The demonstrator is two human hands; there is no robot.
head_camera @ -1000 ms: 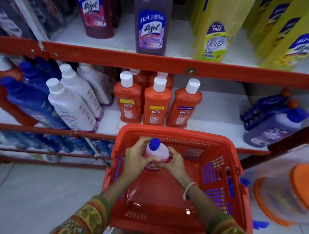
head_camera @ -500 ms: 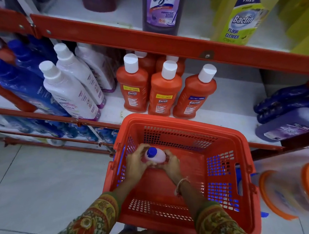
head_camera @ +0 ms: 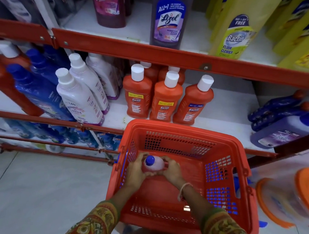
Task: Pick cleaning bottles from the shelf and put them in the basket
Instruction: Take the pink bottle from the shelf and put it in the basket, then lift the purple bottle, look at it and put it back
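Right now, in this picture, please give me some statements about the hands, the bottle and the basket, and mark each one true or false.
1. Both hands, left hand and right hand, hold one bottle. True.
2. The bottle has a white cap. False: its cap is blue.
3. The bottle is inside the basket, low near its floor. True.
4. The basket is green. False: it is red-orange.
5. Orange bottles with white caps stand on the shelf behind the basket. True.
6. Another bottle already lies in the basket. False: only the held bottle shows in it.
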